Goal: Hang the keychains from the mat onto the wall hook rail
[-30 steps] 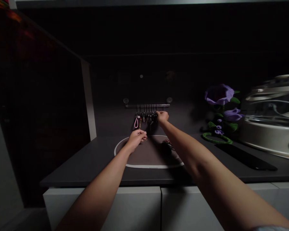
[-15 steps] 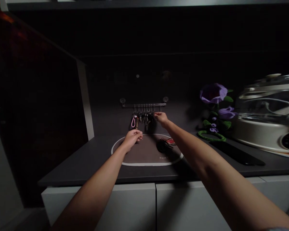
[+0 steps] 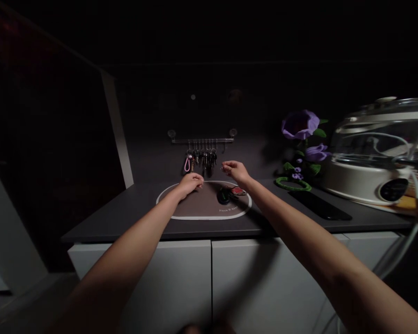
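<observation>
My right hand is a short way right of the hanging keys, with its fingers bent and their tips a little apart; no object shows between them. Low in front of the keys, over the mat, is my left hand, its fingers curled together; whatever they may hold is hidden. The keys hang in bunches from small hooks on a clear rail fixed to the dark wall. A pink loop strap dangles at their left end. Beneath, a dark key fob and a red-patterned item lie on the mat.
The brown mat with a white border rests on a dark countertop above white cabinet doors. To the right are purple artificial flowers, a flat black slab and a white appliance with a clear upper part.
My right hand has come away from the keys at the right end of the row, which now hang free of it. My left hand stays low over the mat. The camera view has shifted.
</observation>
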Demonstrator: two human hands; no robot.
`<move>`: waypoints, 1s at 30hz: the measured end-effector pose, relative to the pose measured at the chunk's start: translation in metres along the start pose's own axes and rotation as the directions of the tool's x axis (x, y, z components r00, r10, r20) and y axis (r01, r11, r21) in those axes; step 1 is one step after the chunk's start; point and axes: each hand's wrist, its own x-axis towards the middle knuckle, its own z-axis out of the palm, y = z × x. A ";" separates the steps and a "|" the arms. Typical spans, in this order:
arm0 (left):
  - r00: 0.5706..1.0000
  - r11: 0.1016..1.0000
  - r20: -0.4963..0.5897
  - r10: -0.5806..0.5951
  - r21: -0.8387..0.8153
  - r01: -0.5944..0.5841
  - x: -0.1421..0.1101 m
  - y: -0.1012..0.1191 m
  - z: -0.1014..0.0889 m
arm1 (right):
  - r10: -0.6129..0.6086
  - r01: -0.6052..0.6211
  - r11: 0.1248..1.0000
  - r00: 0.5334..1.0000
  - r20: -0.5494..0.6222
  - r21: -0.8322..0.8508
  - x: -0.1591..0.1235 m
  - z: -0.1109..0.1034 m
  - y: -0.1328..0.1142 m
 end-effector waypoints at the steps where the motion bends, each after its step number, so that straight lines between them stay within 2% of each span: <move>1: 1.000 1.000 0.021 0.012 0.023 -0.013 0.001 0.002 0.004 | -0.019 0.019 1.000 1.000 0.006 -0.017 -0.005 -0.002 0.004; 6: 0.994 0.981 0.066 0.087 0.165 -0.097 0.012 -0.001 0.028 | -0.175 0.183 0.966 0.983 0.056 -0.184 -0.023 -0.017 0.028; 10: 0.991 0.950 0.076 0.112 0.283 -0.129 0.020 -0.011 0.048 | -0.262 0.273 0.883 0.962 0.080 -0.382 -0.026 -0.031 0.040; 17: 0.979 0.852 0.132 0.152 0.484 -0.198 0.024 -0.026 0.061 | -0.280 0.320 0.736 0.946 0.163 -0.597 -0.024 -0.027 0.043; 20: 0.978 0.857 0.167 0.125 0.479 -0.191 0.025 -0.030 0.061 | -0.277 0.337 0.696 0.941 0.196 -0.634 -0.024 -0.023 0.044; 23: 0.974 0.895 0.199 0.111 0.405 -0.185 0.026 -0.032 0.059 | -0.268 0.334 0.674 0.942 0.204 -0.658 -0.025 -0.022 0.045; 30: 0.975 0.944 0.208 0.074 0.302 -0.136 0.020 -0.031 0.048 | -0.279 0.336 0.631 0.939 0.200 -0.699 -0.026 -0.021 0.044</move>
